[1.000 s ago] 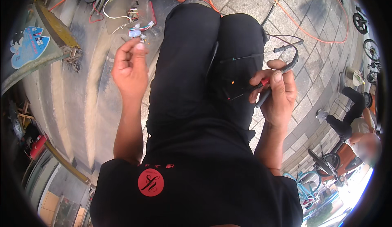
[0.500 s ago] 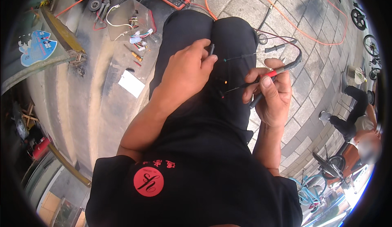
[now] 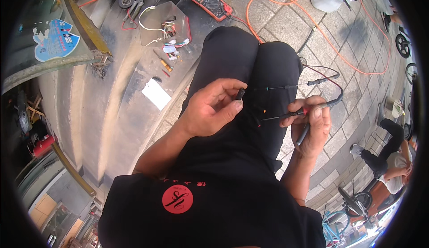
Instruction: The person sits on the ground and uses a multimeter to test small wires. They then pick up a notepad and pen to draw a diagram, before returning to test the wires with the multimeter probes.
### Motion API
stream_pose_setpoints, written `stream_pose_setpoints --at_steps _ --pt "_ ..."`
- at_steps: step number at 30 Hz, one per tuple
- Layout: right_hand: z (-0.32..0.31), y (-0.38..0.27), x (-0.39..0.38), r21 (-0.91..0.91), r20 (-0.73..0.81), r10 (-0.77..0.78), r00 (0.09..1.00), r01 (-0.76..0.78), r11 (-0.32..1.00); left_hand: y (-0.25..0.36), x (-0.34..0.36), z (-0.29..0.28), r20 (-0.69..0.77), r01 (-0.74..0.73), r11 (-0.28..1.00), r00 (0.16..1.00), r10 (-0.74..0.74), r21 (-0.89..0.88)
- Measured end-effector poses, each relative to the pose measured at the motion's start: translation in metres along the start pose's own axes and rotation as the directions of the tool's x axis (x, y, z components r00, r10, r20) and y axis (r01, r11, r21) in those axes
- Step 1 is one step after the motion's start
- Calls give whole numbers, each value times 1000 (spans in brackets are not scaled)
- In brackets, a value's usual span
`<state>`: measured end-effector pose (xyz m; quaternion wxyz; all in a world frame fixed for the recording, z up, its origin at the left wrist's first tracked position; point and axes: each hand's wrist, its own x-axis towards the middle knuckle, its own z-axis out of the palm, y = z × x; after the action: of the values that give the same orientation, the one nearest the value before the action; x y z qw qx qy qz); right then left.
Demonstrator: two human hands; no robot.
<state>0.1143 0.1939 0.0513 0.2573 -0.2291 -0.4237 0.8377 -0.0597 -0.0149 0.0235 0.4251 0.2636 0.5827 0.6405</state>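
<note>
My left hand [image 3: 214, 107] pinches a small black cylindrical piece [image 3: 240, 94] between thumb and fingertips, over my lap. My right hand [image 3: 313, 120] grips a red and black test probe [image 3: 291, 115], its thin shaft pointing left toward my thigh. Under the same hand's fingers sticks out a dark grey tube-shaped piece [image 3: 302, 135]. Another thin black probe [image 3: 290, 87] lies across my right knee, its lead looping round to the right. What the small black piece is exactly, I cannot make out.
An orange multimeter [image 3: 209, 2] lies beyond my knees. To the left are a clear plastic box [image 3: 154, 31] of connectors, pliers [image 3: 140, 1], a small screwdriver [image 3: 165, 65] and a white card [image 3: 156, 94]. An orange cable [image 3: 308, 22] crosses the paving. A person [image 3: 395, 154] sits far right.
The view has shifted, so everything sits lower and further right. My left hand has turned, showing more of the thumb and the black piece. My right hand still holds the probe.
</note>
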Motion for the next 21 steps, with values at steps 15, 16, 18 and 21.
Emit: stream_pose_setpoints --at_steps 15,16,18,21 --pt "15 -14 16 -467 63 -133 989 147 872 1 19 29 -81 -39 769 990 118 638" --pt "15 -12 17 -470 63 -135 989 148 870 -1 21 30 -73 -38 763 991 111 646" --pt "15 -8 19 -463 60 -142 988 154 873 -2 22 31 -56 -35 751 994 96 660" --pt "11 -5 23 -439 55 -151 987 160 884 7 21 30 -90 -23 774 991 103 633"
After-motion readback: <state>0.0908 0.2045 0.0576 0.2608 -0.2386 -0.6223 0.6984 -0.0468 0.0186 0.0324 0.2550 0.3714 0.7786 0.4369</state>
